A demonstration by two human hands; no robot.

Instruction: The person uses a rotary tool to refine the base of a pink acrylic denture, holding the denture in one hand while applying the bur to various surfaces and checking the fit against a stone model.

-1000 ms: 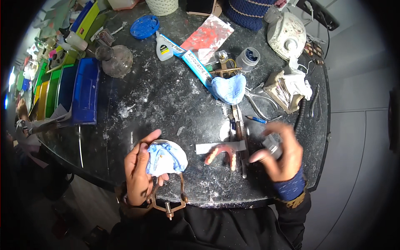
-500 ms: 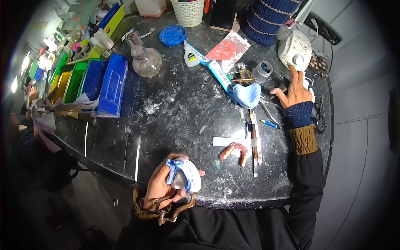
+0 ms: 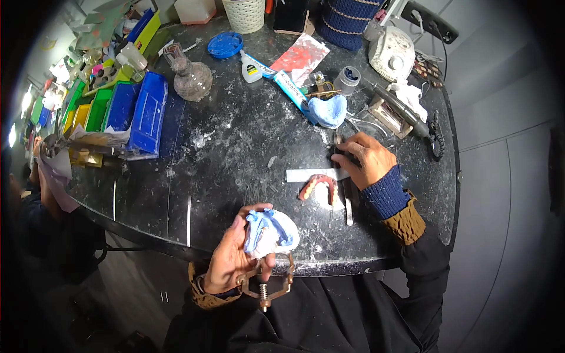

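In my left hand point(image 3: 229, 259) I hold a white dental cast point(image 3: 288, 226) with blue material over its ridge, mounted on a brass articulator point(image 3: 263, 288) with a spring screw. Its frame hangs below my fingers. My right hand point(image 3: 368, 159) is low over slim metal tools, thumb and forefinger bent with a gap between them; I see no tool lifted. A spatula blade point(image 3: 348, 212) shows below that hand, its handle partly covered. Beside it lies a pink denture point(image 3: 319, 187) with teeth, next to a pale strip point(image 3: 301, 175).
A blue mould point(image 3: 328, 112) lies beyond my right hand, near pliers and a handpiece point(image 3: 406, 112) on a stand. A white control unit point(image 3: 391, 54) stands at the back right. Blue bins point(image 3: 148, 115) and a glass burner point(image 3: 192, 82) are at left. The table edge point(image 3: 329, 267) curves before me.
My right hand has left the white control unit's knob and come left and nearer, over the tools. My left hand has turned the cast and articulator more upright.
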